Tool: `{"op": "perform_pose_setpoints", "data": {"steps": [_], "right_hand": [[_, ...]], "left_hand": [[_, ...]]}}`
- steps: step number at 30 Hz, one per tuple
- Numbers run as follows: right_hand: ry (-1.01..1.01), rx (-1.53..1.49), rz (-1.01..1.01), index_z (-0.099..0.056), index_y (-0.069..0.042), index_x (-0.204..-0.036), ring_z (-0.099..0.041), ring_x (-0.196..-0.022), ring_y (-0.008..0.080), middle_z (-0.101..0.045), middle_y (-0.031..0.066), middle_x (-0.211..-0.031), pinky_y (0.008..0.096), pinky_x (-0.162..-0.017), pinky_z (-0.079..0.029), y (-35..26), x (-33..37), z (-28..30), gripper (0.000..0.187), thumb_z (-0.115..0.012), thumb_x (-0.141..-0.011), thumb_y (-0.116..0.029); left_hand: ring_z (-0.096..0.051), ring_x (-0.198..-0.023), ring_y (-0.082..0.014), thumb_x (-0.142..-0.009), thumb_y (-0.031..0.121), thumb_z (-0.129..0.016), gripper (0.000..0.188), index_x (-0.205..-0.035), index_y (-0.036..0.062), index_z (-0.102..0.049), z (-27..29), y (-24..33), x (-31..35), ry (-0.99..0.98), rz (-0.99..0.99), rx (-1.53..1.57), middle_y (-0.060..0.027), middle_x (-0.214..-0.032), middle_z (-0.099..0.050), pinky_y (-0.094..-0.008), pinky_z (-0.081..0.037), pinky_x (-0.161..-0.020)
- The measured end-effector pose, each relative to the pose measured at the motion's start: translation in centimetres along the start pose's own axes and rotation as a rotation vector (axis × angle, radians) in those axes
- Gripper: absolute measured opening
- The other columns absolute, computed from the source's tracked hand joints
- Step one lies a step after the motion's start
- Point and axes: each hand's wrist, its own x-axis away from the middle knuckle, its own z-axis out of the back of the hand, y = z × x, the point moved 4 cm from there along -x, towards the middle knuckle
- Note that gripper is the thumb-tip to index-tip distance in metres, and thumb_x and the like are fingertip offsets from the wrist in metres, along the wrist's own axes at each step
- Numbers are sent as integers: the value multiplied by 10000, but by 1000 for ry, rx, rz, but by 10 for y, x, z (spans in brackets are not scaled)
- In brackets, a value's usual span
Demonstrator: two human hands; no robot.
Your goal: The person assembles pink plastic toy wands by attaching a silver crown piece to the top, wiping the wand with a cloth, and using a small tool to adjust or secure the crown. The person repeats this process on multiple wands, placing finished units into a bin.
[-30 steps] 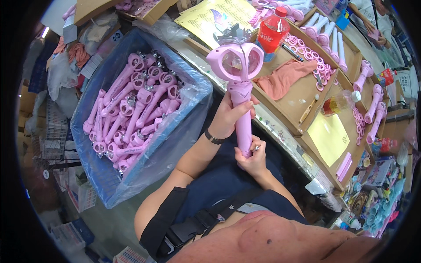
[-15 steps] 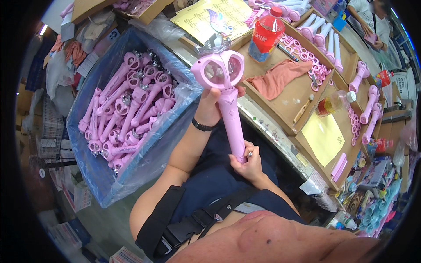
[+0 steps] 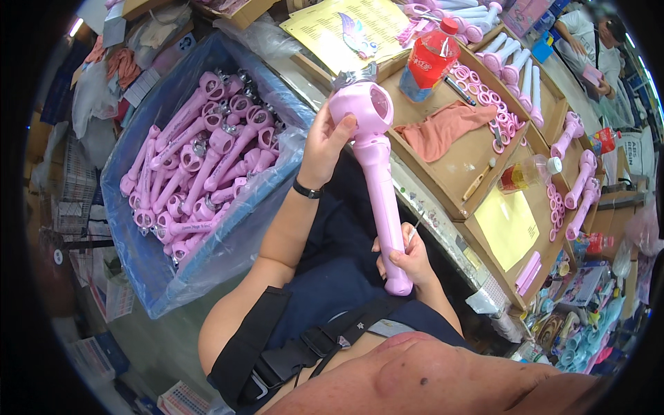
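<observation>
A pink toy wand (image 3: 377, 183) slants in front of me, its round head with clear windows up and a silver crown (image 3: 356, 75) on top. My left hand (image 3: 326, 144) grips the head, thumb pressed on its side. Lower down, my right hand (image 3: 408, 261) is closed around the handle near its end. A thin, pale, pointed thing (image 3: 413, 233) sticks up from the right hand's fingers; its kind is too small to make out. Left of my arm, a blue bin (image 3: 149, 294) lined with clear plastic holds many similar pink wands (image 3: 207, 152).
The workbench holds cardboard trays (image 3: 453, 200) with pink rings (image 3: 508, 124), an orange cloth (image 3: 446, 131), a brush (image 3: 478, 178) and wand handles (image 3: 529, 86). Bottles (image 3: 429, 61) and yellow sheets (image 3: 508, 225) lie about. Another person (image 3: 584, 41) is at the far right.
The wand has turned about its length, so its head now faces sideways, and it has come lower and nearer me. Both hands have shifted their grip on it.
</observation>
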Motion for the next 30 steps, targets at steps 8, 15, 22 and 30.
{"op": "perform_pose_setpoints", "data": {"steps": [8, 15, 22, 30], "right_hand": [[-25, 153, 56, -260, -131, -900, -621, -645, 235, -554, 206, -996, 314, -549, -522, -20, 1, -8, 448, -691, -788, -81], [433, 1649, 409, -392, -9, -950, -619, -719, 383, -567, 218, -1050, 411, -588, -512, -30, -3, -12, 436, -735, -724, -156], [361, 1537, 285, -394, -7, -984, -626, -680, 365, -572, 223, -1054, 401, -575, -515, -25, 1, -5, 445, -727, -739, -172], [357, 1462, 289, -383, -17, -967, -634, -678, 349, -571, 232, -1055, 388, -576, -518, -20, -1, -3, 463, -741, -733, -194]], "left_hand": [[-529, -1121, -209, -954, 331, -479, 445, -1266, 17, -434, 13, -18, -11, -74, 26, 302, -84, -1285, -491, -371, -395, -984], [-528, -1070, -191, -818, 107, -697, 570, -1219, -46, -321, -3, -8, -2, 189, -233, -215, -143, -1175, -466, -292, -492, -857], [-560, -1016, -181, -842, 72, -658, 515, -1203, -66, -318, 3, -10, -6, 91, -96, -123, -161, -1149, -496, -292, -509, -839], [-523, -1081, -189, -832, 97, -677, 547, -1221, -54, -324, 11, -14, -2, 85, -118, -194, -157, -1187, -481, -323, -456, -918]]}}
